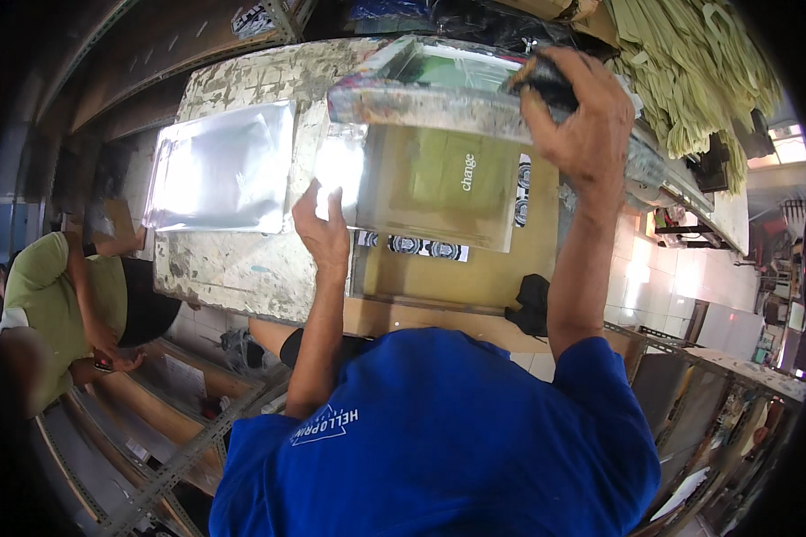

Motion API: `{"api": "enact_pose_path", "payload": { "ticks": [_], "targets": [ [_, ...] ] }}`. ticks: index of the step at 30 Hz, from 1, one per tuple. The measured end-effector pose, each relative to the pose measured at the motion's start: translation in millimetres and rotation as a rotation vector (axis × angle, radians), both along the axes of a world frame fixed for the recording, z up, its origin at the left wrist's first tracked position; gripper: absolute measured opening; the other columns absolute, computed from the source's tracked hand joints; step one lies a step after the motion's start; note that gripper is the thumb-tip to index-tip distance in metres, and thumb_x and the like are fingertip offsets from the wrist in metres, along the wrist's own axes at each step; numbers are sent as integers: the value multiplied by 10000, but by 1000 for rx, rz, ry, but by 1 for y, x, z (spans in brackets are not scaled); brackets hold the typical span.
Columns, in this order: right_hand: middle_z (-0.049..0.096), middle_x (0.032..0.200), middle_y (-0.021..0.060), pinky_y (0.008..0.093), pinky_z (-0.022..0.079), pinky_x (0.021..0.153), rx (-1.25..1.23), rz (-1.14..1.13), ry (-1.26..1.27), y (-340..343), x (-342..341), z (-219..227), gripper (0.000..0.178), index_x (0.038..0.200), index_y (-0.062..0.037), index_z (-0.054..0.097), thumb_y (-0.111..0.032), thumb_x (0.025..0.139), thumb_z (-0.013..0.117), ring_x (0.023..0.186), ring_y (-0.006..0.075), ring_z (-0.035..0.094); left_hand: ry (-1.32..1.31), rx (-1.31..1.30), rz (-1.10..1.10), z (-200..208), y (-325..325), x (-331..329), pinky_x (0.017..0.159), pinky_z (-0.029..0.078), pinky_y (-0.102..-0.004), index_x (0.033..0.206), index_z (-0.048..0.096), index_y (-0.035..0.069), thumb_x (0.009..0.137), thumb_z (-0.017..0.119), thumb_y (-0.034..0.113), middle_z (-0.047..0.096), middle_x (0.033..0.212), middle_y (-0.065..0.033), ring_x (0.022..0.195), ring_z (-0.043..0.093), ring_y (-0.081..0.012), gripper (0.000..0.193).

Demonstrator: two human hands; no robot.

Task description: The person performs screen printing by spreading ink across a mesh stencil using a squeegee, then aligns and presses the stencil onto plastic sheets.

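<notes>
A screen printing frame (421, 104), its edges smeared with ink, is tilted up over the far side of a tan board (488, 273). At its right end my right hand (587, 121) is closed around a dark, ink-stained object (555, 88), whose kind I cannot make out. Under the frame lies a clear plastic bag (439, 192) with white lettering. My left hand (324, 228) has thumb and finger at the bag's left edge, seemingly pinching it. Black-and-white printed stickers (425, 248) show beside and beneath the bag.
Left on the paint-worn table (233, 268) is a stack of shiny clear plastic (219, 170). Yellowish-green strips (690, 72) are heaped at the far right. A black cloth (530, 304) hangs at the board's near edge. At the left sits another person (72, 295).
</notes>
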State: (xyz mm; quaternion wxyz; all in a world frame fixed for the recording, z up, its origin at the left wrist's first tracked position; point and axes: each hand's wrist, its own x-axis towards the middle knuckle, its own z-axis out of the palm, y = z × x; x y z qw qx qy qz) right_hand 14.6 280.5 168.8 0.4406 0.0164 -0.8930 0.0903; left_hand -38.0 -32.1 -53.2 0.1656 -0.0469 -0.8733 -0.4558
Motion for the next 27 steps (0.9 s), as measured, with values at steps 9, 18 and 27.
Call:
{"api": "enact_pose_path", "payload": {
  "ticks": [9,18,27],
  "targets": [
    [726,906,136,417,543,778,-69,-60,-128,8,-13,23,361,1094,-117,711,-216,750,752,827,347,696,-38,-545,107,-94,-28,30,957,395,-523,1048,752,59,847,727,252,571,1410,-121,1236,490,-364,279],
    [689,915,226,444,524,790,-83,-13,-80,-11,-8,40,342,995,7,689,-150,695,730,870,400,675,-88,25,23,-87,-13,21,753,574,-343,1142,688,-109,883,697,30,664,1240,-207,937,679,-240,294],
    [689,878,219,440,518,786,-82,36,-43,-10,-9,38,330,987,15,683,-140,698,725,856,403,673,-314,621,-31,-19,18,13,627,464,-244,1273,592,-93,948,640,25,745,903,-135,745,689,-148,348]
  ]
}}
